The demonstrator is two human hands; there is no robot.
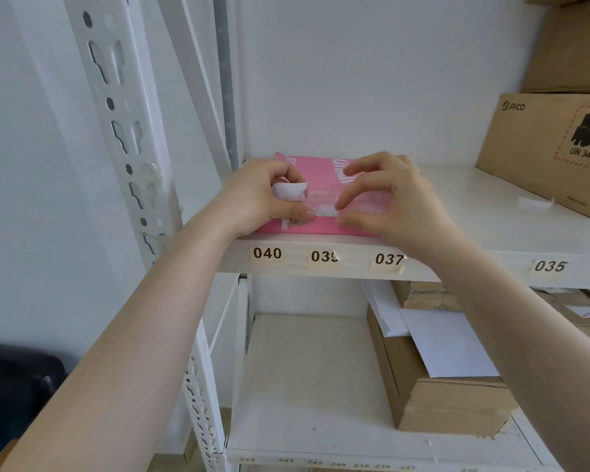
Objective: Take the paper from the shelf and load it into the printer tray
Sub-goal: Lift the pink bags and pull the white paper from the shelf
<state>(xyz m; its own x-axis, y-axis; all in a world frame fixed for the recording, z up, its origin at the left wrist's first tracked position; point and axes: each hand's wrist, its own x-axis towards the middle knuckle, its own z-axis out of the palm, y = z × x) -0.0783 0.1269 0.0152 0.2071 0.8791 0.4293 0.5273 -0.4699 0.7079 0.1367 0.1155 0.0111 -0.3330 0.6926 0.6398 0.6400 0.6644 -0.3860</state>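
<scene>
Both hands, left hand (269,195) and right hand (389,199), pinch a white flap (321,210) on the pink paper pack (324,185) at the shelf's (491,212) near edge, apparently to open it.

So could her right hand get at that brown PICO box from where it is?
Probably yes. The right hand rests on the pink paper pack, and the shelf between it and the PICO box looks bare.
</scene>
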